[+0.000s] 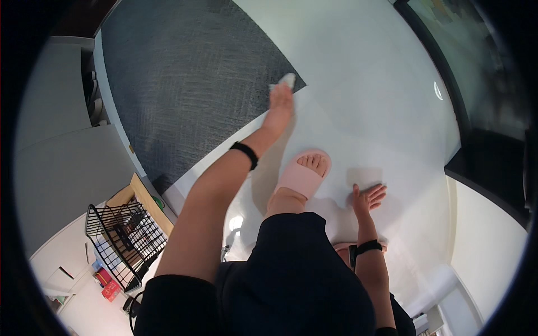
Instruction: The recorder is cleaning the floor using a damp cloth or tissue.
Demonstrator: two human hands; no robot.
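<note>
With my left arm stretched forward, my left hand (281,103) is at the near corner of a dark grey mat (189,75). Its fingers are on a small white cloth or tissue (288,80), which is blurred. My right hand (370,198) is held over the white floor (349,96) to the right, empty, with its fingers spread. Between my hands, a foot in a pink slipper (299,176) stands on the floor. The other pink slipper (342,248) is partly hidden behind my right forearm.
A black wire basket (126,243) and a wooden box edge (153,206) are at the lower left. Grey cabinets (63,159) line the left, with shoes (96,109) in an opening. A black-framed glass panel (437,54) and a black ledge (487,168) stand at right.
</note>
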